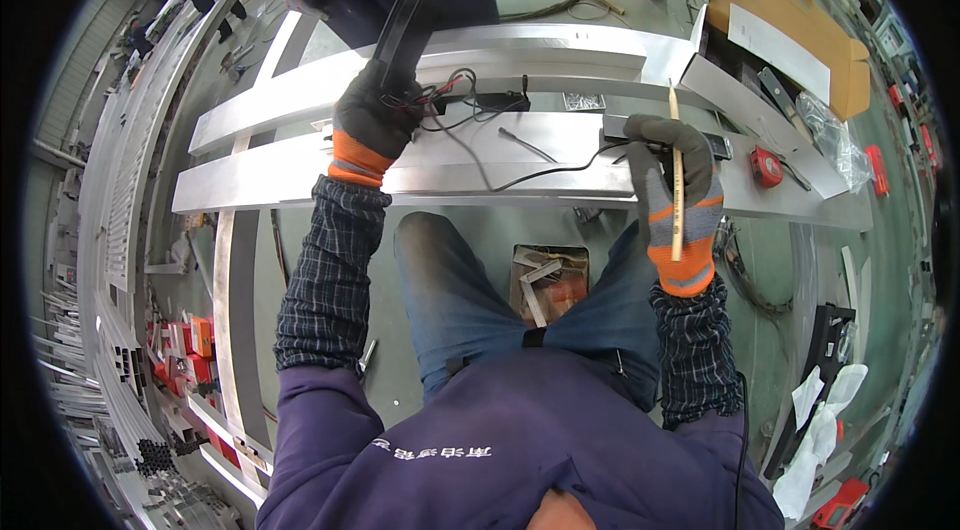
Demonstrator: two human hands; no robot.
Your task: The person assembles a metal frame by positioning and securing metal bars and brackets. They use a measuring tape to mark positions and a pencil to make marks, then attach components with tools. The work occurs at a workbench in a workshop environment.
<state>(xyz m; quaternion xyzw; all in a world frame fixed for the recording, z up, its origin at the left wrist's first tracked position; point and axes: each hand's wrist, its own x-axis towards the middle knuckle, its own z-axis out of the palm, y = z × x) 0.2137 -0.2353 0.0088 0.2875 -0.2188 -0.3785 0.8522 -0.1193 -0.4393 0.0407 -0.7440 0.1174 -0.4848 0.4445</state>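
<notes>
Left hand (376, 118) clamped on black bar (408, 18), long axis running far and slightly right. Right hand (655, 175), well right of bar, closed on black cable (545, 172); pale stick (677, 215) across palm, near-to-far. Cable crosses silver beam (440, 152).

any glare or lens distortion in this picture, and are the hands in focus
Head view: silver bars bow under the fisheye, with pale glare along their tops; corners go black; left hand and right hand look reasonably sharp.

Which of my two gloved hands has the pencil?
Your right hand: the yellow pencil runs along it, while your left hand holds the long black part.
</notes>
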